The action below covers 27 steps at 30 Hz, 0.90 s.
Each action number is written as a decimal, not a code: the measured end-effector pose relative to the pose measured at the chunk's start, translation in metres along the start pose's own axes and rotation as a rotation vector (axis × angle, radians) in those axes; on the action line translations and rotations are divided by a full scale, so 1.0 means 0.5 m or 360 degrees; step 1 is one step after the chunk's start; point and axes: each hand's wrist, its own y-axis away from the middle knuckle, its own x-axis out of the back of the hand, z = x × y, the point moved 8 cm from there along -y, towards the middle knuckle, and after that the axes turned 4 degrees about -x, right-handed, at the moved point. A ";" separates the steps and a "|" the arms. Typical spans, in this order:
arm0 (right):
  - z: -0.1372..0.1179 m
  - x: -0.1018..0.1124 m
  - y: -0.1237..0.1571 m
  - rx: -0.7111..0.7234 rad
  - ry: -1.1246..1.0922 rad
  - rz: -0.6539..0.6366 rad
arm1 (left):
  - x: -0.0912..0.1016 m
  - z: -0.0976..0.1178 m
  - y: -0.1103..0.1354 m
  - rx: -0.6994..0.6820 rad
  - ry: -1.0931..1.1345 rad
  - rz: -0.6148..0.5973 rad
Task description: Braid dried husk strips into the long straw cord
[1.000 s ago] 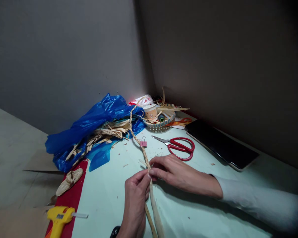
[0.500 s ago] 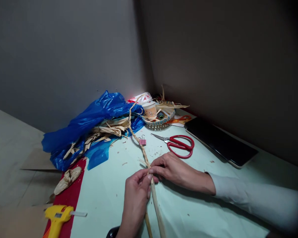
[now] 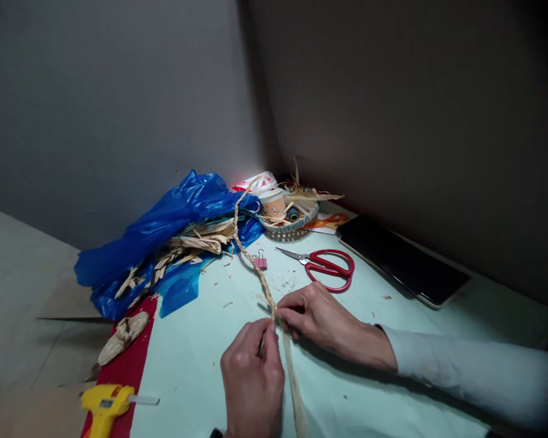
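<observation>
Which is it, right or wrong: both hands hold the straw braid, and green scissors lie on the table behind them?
Wrong in one thing: the scissors are red, not green, as the head view shows. The rest holds: the left hand and right hand hold the straw braid, with the scissors on the table behind them.

Scissors point(image 3: 324, 266) beyond; bare table point(image 3: 196, 359) leftward

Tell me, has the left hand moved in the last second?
Yes. The left hand has drawn slightly back toward the person, away from the scissors, and rolled over a strand.
</observation>
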 end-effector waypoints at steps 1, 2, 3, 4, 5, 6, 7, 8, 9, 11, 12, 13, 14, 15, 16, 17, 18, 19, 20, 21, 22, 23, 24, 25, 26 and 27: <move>0.003 -0.002 0.001 -0.0006 -0.0058 -0.0021 | -0.004 0.007 0.007 -0.0070 -0.0007 0.0041; 0.006 -0.006 0.000 -0.0020 -0.0136 -0.0053 | -0.006 0.014 0.015 -0.0143 -0.0039 0.0106; 0.010 -0.010 0.000 -0.0038 -0.0222 -0.0092 | -0.010 0.021 0.022 -0.0225 -0.0099 0.0160; 0.012 -0.014 -0.001 -0.0052 -0.0305 -0.0134 | -0.017 0.027 0.029 -0.0311 -0.0195 0.0184; 0.013 -0.017 -0.002 -0.0061 -0.0388 -0.0178 | -0.027 0.031 0.035 -0.0386 -0.0306 0.0182; 0.013 -0.021 -0.003 -0.0070 -0.0469 -0.0220 | -0.038 0.033 0.040 -0.0444 -0.0405 0.0169; 0.013 -0.024 -0.003 -0.0088 -0.0547 -0.0259 | -0.048 0.033 0.043 -0.0475 -0.0480 0.0160; 0.013 -0.026 -0.004 -0.0121 -0.0618 -0.0292 | -0.056 0.029 0.046 -0.0476 -0.0521 0.0164; 0.015 -0.028 -0.004 -0.0166 -0.0677 -0.0318 | -0.063 0.025 0.048 -0.0458 -0.0533 0.0180; 0.021 -0.033 -0.003 -0.0264 -0.0751 -0.0365 | -0.077 0.016 0.055 -0.0400 -0.0525 0.0227; 0.024 -0.035 -0.003 -0.0294 -0.0768 -0.0386 | -0.084 0.013 0.060 -0.0373 -0.0533 0.0238; 0.026 -0.036 -0.003 -0.0311 -0.0779 -0.0397 | -0.090 0.012 0.066 -0.0355 -0.0553 0.0239; 0.029 -0.036 -0.003 -0.0320 -0.0787 -0.0398 | -0.095 0.014 0.071 -0.0346 -0.0583 0.0217; 0.031 -0.035 -0.004 -0.0325 -0.0797 -0.0390 | -0.097 0.017 0.076 -0.0341 -0.0614 0.0173; 0.034 -0.033 -0.006 -0.0330 -0.0808 -0.0376 | -0.095 0.021 0.079 -0.0342 -0.0628 0.0114; 0.035 -0.031 -0.007 -0.0332 -0.0823 -0.0361 | -0.088 0.026 0.080 -0.0342 -0.0618 0.0048; 0.035 -0.029 -0.008 -0.0331 -0.0844 -0.0351 | -0.075 0.030 0.077 -0.0340 -0.0570 -0.0017; 0.033 -0.028 -0.008 -0.0322 -0.0866 -0.0350 | -0.055 0.034 0.071 -0.0328 -0.0464 -0.0050; 0.030 -0.027 -0.008 -0.0306 -0.0888 -0.0356 | -0.031 0.034 0.061 -0.0274 -0.0320 -0.0057; 0.026 -0.026 -0.008 -0.0291 -0.0914 -0.0362 | -0.008 0.030 0.046 -0.0198 -0.0149 -0.0069; 0.024 -0.026 -0.007 -0.0283 -0.0940 -0.0368 | 0.011 0.019 0.030 -0.0067 0.0013 -0.0068; 0.021 -0.025 -0.007 -0.0275 -0.0966 -0.0371 | 0.025 0.001 0.014 0.0127 0.0148 -0.0058; 0.020 -0.025 -0.007 -0.0265 -0.0991 -0.0373 | 0.026 -0.018 0.001 0.0335 0.0280 -0.0097; 0.018 -0.025 -0.007 -0.0252 -0.1011 -0.0377 | 0.016 -0.028 -0.011 0.0456 0.0474 -0.0173; 0.017 -0.026 -0.008 -0.0230 -0.1023 -0.0386 | -0.012 -0.028 -0.019 0.0532 0.0730 -0.0356; 0.015 -0.027 -0.009 -0.0200 -0.1016 -0.0402 | -0.038 -0.027 -0.024 0.0609 0.0966 -0.0495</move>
